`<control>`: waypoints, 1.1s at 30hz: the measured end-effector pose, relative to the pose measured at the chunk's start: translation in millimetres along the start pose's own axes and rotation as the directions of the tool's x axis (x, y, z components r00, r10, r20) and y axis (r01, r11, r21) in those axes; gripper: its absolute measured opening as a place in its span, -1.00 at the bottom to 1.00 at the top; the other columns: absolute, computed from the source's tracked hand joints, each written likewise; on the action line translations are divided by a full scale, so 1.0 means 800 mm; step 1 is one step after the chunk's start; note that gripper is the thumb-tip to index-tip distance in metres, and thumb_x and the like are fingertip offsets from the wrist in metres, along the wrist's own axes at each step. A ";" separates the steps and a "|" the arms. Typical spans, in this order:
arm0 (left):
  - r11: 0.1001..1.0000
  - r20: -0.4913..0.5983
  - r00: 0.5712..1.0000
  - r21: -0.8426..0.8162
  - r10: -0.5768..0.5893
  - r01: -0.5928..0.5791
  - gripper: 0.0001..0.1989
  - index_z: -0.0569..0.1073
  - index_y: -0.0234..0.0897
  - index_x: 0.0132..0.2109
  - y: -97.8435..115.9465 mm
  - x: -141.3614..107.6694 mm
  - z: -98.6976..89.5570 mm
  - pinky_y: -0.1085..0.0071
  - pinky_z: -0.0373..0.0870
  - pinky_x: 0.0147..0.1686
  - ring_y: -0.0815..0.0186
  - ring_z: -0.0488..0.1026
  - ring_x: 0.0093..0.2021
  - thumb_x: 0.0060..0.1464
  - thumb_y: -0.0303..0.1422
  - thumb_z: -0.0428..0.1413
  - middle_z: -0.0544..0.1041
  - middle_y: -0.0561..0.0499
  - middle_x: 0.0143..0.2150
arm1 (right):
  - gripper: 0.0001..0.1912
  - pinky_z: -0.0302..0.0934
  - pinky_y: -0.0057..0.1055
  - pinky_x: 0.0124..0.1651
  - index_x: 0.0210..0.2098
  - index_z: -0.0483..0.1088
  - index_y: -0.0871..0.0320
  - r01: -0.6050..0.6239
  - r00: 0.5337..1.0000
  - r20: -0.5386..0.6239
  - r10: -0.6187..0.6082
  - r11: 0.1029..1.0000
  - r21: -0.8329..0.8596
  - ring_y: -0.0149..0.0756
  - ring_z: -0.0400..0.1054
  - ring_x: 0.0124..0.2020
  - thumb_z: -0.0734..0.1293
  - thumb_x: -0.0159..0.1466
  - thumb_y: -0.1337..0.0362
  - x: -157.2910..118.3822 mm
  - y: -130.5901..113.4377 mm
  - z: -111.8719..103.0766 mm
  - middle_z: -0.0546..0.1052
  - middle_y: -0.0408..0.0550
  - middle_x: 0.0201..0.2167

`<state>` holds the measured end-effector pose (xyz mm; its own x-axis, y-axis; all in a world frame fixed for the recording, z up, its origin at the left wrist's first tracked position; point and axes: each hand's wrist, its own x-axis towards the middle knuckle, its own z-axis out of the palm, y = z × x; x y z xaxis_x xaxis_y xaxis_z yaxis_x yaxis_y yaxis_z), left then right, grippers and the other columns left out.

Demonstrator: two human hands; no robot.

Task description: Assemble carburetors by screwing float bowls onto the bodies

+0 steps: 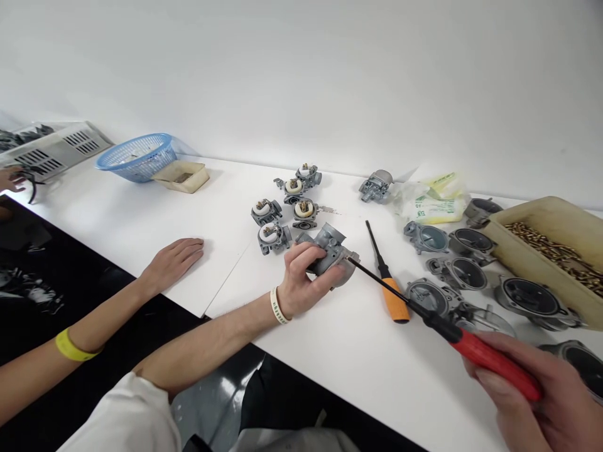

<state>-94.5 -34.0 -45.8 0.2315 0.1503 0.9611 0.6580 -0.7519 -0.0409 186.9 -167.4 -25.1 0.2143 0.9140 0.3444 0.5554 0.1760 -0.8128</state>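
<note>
L hand (306, 289) grips the carb (326, 248) just above the surface (292, 370), approx mid-view. Fingers closed round its L & far side, thumb along the near side, so the body sits betw. thumb & fingers w/ its R end sticking out past them. Carb is tilted: round mouth faces up & away, rounded end points R & down twd the person. Long axis hard to tell, hand covers part.

R hand (541, 389), lower R, has fingers wrapped round the red handle of the driver (494, 364). Driver's long axis runs diag. from lower R to upper L; shaft points away from the person, tip at the carb's R side. Can't tell if tip is seated in a screw.

Orange driver (394, 301) lies on the surface just R of the carb, handle twd the person, tip pointing away & slightly L; red driver's shaft crosses over it in view.

Float carbs (273, 235) x5 grouped just beyond L hand. Castings (466, 273) spread at R, next to screw bin (549, 216) & plastic bag (438, 204). Co-worker's hand (174, 263), yellow wristband, rests palm down on the surface at L.
</note>
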 end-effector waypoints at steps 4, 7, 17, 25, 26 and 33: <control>0.999 -0.013 0.999 -0.003 0.042 -0.042 -0.59 0.42 -0.16 -0.05 0.002 0.000 0.000 0.24 0.42 -0.02 0.21 0.34 0.02 0.00 -0.58 0.34 0.32 -0.07 -0.02 | -0.58 0.04 -0.48 -0.69 -0.15 0.44 0.10 -0.445 0.887 0.272 0.374 0.851 0.280 -0.41 0.13 -0.69 0.25 0.33 -0.12 0.015 0.013 0.003 0.25 -0.17 -0.68; 0.999 0.000 0.999 -0.022 0.040 -0.040 -0.63 0.43 -0.16 -0.06 0.004 -0.001 0.001 0.25 0.43 -0.02 0.20 0.34 0.03 0.04 -0.55 0.32 0.32 -0.06 -0.03 | -0.52 -0.02 -0.46 -0.71 -0.17 0.42 0.12 -0.473 0.852 0.361 0.380 0.854 0.216 -0.40 0.10 -0.71 0.23 0.32 -0.18 0.021 0.023 0.003 0.23 -0.18 -0.69; 0.998 0.033 0.999 -0.061 0.018 -0.016 -0.67 0.43 -0.18 -0.06 0.005 -0.001 0.000 0.27 0.44 -0.07 0.21 0.33 0.03 0.09 -0.59 0.26 0.31 -0.07 -0.02 | -0.82 0.24 -0.42 -0.38 -0.04 0.38 0.07 0.648 0.762 0.274 -0.587 0.685 -0.332 -0.37 0.41 -0.49 0.29 0.38 0.21 0.017 0.001 -0.003 0.54 -0.13 -0.41; 1.000 0.070 0.997 -0.016 0.016 -0.014 -0.62 0.41 -0.17 -0.01 0.006 -0.006 0.003 0.26 0.40 -0.01 0.19 0.32 0.07 0.07 -0.57 0.28 0.31 -0.10 0.03 | -0.74 0.04 -0.42 -0.49 -0.17 0.38 0.07 -0.075 0.972 0.222 0.081 0.997 -0.035 -0.37 0.27 -0.49 0.27 0.38 0.01 0.004 -0.033 0.013 0.44 -0.16 -0.46; 1.000 0.083 0.996 -0.007 0.016 -0.015 -0.61 0.41 -0.17 0.00 0.006 -0.007 0.003 0.26 0.40 0.00 0.19 0.32 0.07 0.07 -0.58 0.27 0.31 -0.09 0.03 | -0.73 -0.01 -0.43 -0.51 -0.19 0.37 0.07 -0.137 0.962 0.237 0.134 0.991 -0.002 -0.40 0.19 -0.53 0.28 0.37 -0.01 0.004 -0.035 0.013 0.37 -0.19 -0.51; 0.999 0.164 0.986 -0.030 -0.036 0.042 -0.67 0.38 -0.17 0.00 0.004 -0.005 0.006 0.20 0.43 -0.01 0.16 0.34 0.06 0.13 -0.45 0.28 0.32 -0.11 0.01 | -0.87 0.14 -0.51 -0.50 -0.12 0.31 0.06 0.276 0.938 0.244 -0.248 0.957 -0.089 -0.48 0.30 -0.58 0.27 0.41 0.16 0.018 -0.018 0.011 0.48 -0.25 -0.48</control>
<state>-89.8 -33.8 -51.2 0.3219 0.2808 0.9042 0.6457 -0.7636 0.0073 174.6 -153.5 -12.7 -0.1330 0.9025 0.4096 0.6623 0.3883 -0.6407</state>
